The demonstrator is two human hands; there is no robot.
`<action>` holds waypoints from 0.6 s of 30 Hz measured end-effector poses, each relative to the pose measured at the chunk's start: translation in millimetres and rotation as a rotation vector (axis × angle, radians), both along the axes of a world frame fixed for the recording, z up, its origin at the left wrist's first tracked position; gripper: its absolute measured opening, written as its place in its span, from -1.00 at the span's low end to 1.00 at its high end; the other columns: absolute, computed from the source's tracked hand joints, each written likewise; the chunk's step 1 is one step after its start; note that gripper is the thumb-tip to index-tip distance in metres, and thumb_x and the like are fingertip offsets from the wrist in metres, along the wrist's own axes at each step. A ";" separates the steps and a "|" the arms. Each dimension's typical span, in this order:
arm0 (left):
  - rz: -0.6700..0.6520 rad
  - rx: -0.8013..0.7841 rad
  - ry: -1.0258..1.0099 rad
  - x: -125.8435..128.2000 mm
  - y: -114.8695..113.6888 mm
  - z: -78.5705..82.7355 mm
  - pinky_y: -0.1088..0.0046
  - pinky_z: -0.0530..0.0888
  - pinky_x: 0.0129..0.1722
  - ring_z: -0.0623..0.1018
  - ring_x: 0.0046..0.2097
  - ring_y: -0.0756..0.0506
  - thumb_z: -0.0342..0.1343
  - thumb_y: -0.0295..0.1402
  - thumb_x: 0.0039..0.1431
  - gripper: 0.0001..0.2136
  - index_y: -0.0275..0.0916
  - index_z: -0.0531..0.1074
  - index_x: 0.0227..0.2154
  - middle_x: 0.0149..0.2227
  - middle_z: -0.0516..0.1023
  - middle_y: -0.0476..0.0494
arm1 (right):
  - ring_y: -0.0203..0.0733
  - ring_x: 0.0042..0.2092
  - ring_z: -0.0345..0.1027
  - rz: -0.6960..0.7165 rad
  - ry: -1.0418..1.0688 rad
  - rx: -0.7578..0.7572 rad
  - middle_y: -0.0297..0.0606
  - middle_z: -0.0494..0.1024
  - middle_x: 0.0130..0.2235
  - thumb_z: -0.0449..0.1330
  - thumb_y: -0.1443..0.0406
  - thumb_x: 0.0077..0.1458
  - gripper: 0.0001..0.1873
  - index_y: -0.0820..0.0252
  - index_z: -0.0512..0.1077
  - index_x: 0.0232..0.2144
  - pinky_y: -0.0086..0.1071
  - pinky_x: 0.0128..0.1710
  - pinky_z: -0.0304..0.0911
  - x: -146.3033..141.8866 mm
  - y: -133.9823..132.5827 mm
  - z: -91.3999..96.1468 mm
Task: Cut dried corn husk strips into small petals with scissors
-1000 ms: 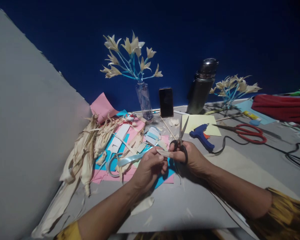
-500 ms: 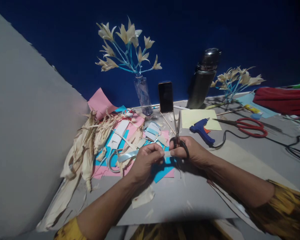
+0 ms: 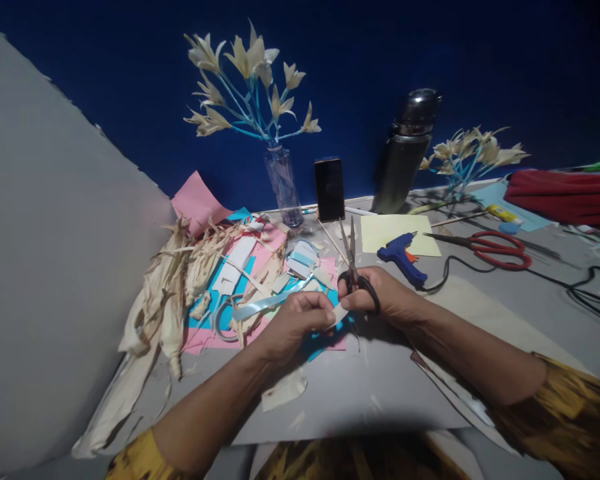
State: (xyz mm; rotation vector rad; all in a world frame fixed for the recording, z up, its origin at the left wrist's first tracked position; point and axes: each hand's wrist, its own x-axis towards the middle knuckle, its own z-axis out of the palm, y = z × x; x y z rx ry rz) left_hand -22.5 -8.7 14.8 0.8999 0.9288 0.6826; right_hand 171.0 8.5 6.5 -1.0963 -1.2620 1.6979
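My left hand (image 3: 300,323) is closed in a pinch on one end of a small pale strip (image 3: 339,313), which looks like dried corn husk. Thumb and fingers of my right hand (image 3: 393,293) press on the strip's other end. That same hand also holds black-handled scissors (image 3: 351,257), its fingers through the loops and the slightly parted blades pointing up, away from the strip. Just left of my left hand, a light blue ribbon (image 3: 260,307) trails from a round roll (image 3: 223,327). Part of the strip is hidden by my fingertips.
Dried husks (image 3: 173,320) and coloured paper (image 3: 200,200) crowd the left side. A bottle of husk flowers (image 3: 284,190), a phone (image 3: 330,190) and a flask (image 3: 405,157) stand behind. To the right lie a blue glue gun (image 3: 405,259), its cord and red-handled scissors (image 3: 500,250).
My left hand has shifted slightly right, closer to my right hand. The strip between them now bows into a curve, where it was straighter before. The scissors stay in my right hand.
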 end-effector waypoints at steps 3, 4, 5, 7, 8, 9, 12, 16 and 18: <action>0.125 0.056 0.012 1.7 -0.7 0.2 0.52 0.25 -0.48 0.36 -0.52 0.04 0.34 -0.35 -0.12 -0.81 -0.28 0.43 -0.57 -0.61 0.39 -0.01 | -0.32 -0.49 0.14 -0.069 0.033 0.034 -0.40 0.37 -0.53 0.41 0.12 -0.13 -0.68 0.23 0.46 -0.46 -0.42 -0.46 0.05 -4.2 -1.5 -0.8; 0.187 0.075 0.004 1.9 -0.8 0.4 0.53 0.26 -0.47 0.36 -0.52 0.04 0.34 -0.34 -0.09 -0.80 -0.28 0.42 -0.55 -0.61 0.39 0.00 | -0.31 -0.48 0.15 -0.064 0.040 0.055 -0.38 0.38 -0.52 0.39 0.06 -0.08 -0.64 0.24 0.46 -0.47 -0.41 -0.45 0.06 -6.1 -2.9 -1.4; 0.244 0.090 -0.009 2.1 -0.9 0.6 0.54 0.27 -0.46 0.37 -0.51 0.04 0.33 -0.33 -0.06 -0.80 -0.27 0.41 -0.54 -0.61 0.39 0.00 | -0.31 -0.48 0.16 -0.032 0.037 0.064 -0.34 0.39 -0.52 0.35 -0.02 -0.04 -0.57 0.26 0.47 -0.49 -0.41 -0.45 0.07 -8.1 -4.9 -2.3; 0.320 0.102 -0.044 2.3 -0.9 1.1 0.53 0.31 -0.45 0.41 -0.49 0.02 0.32 -0.30 -0.02 -0.79 -0.26 0.40 -0.51 -0.59 0.42 0.00 | -0.27 -0.46 0.23 0.096 0.049 0.030 -0.24 0.46 -0.46 0.22 -0.16 0.06 -0.42 0.28 0.48 -0.48 -0.39 -0.44 0.13 -12.7 -10.3 -5.6; 0.343 0.098 -0.067 2.4 -0.9 1.5 0.51 0.34 -0.44 0.43 -0.48 0.01 0.31 -0.29 0.00 -0.79 -0.26 0.39 -0.50 -0.57 0.45 -0.02 | -0.25 -0.45 0.27 0.144 0.049 0.007 -0.20 0.48 -0.45 0.21 -0.19 0.05 -0.39 0.28 0.48 -0.46 -0.38 -0.43 0.16 -14.9 -13.4 -7.9; 0.362 0.094 -0.091 2.6 -0.8 1.8 0.50 0.36 -0.42 0.45 -0.47 0.00 0.31 -0.29 0.00 -0.79 -0.25 0.39 -0.49 -0.55 0.48 -0.04 | -0.24 -0.44 0.30 0.205 0.052 -0.018 -0.19 0.50 -0.44 0.23 -0.19 0.03 -0.40 0.28 0.48 -0.44 -0.38 -0.41 0.19 -17.1 -16.5 -10.5; 0.423 0.088 -0.145 3.3 -0.5 2.9 0.47 0.42 -0.36 0.49 -0.43 -0.01 0.32 -0.30 -0.01 -0.78 -0.25 0.37 -0.47 -0.47 0.54 -0.08 | -0.28 -0.51 0.27 0.309 0.032 -0.056 -0.21 0.48 -0.49 0.17 -0.25 0.04 -0.35 0.26 0.45 -0.46 -0.43 -0.51 0.14 -21.9 -23.4 -16.9; 0.441 0.090 -0.172 3.9 -0.1 1.9 0.47 0.43 -0.33 0.49 -0.42 -0.01 0.32 -0.32 -0.01 -0.77 -0.26 0.36 -0.48 -0.47 0.54 -0.09 | -0.36 -0.59 0.16 0.326 -0.024 -0.051 -0.27 0.43 -0.55 0.19 -0.22 0.04 -0.38 0.25 0.41 -0.53 -0.49 -0.62 0.00 -24.9 -25.3 -17.8; 0.437 0.082 -0.174 3.8 -0.1 0.5 0.47 0.43 -0.35 0.49 -0.42 -0.01 0.31 -0.32 0.00 -0.79 -0.26 0.36 -0.48 -0.47 0.54 -0.08 | -0.37 -0.61 0.15 0.303 -0.055 -0.081 -0.29 0.43 -0.58 0.26 -0.16 0.01 -0.43 0.25 0.40 -0.56 -0.49 -0.64 -0.01 -25.9 -24.7 -16.2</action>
